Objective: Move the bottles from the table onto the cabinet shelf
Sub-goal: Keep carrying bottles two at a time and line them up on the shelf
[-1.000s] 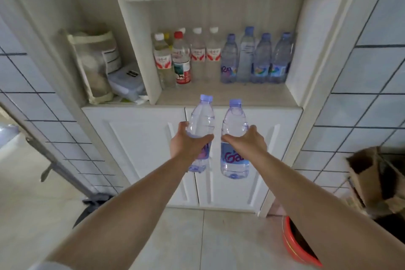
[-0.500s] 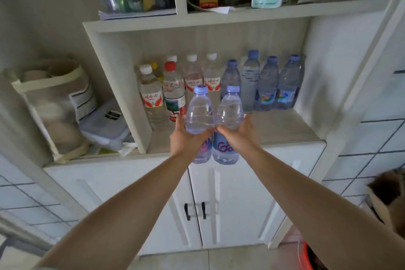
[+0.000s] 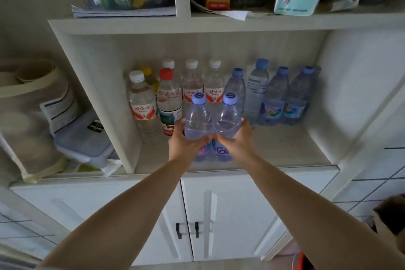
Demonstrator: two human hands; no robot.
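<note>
The left hand (image 3: 186, 142) clamped its grip on the left bottle (image 3: 198, 120); the right hand (image 3: 237, 140) clamped on the right bottle (image 3: 228, 119). Both stood upright, touching, over the shelf (image 3: 285, 149) front, probably for joint placement before the rear row (image 3: 219, 87).

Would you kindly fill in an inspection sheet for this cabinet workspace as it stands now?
Surface: cabinet shelf, bare wood at front right.
Job's things: two blue-capped bottles, left bottle and right bottle, upright, side by side over the shelf front.
Clutter: rows of shelved bottles at the back; red-capped bottle among them.
Grippers: left hand grips the left bottle; right hand grips the right one.
Cables: nothing seen.
Surroundings: lidded plastic box and cloth bag at left; closed cabinet doors below.
</note>
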